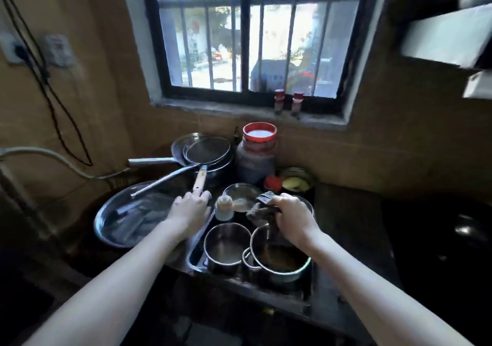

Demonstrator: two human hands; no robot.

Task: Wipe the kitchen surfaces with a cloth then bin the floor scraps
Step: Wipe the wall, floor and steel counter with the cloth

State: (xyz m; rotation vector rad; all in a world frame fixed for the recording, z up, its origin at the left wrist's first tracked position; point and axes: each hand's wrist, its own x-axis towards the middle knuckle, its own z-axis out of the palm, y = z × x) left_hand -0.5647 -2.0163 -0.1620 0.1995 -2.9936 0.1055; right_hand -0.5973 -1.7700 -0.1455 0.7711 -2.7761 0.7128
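My right hand (pixel 291 219) grips a dark, wet, bunched cloth (pixel 262 211) above a steel pot (pixel 279 259) holding brownish liquid. A thin stream of water falls from the cloth into that pot. My left hand (pixel 190 208) reaches toward the wooden handle (pixel 199 180) of a mesh strainer (pixel 207 151); its fingers are at the handle's end, and I cannot tell whether they hold it. The dark countertop (pixel 346 212) stretches to the right of the pots.
A wide steel basin (pixel 127 215) sits at the left. A smaller steel pot (pixel 226 247), a small white bottle (pixel 225 207), a big red-lidded jar (pixel 257 154), a glass bowl (pixel 241 195) and a tin of yellow food (pixel 296 182) crowd the surface. Two spice bottles (pixel 287 103) stand on the windowsill.
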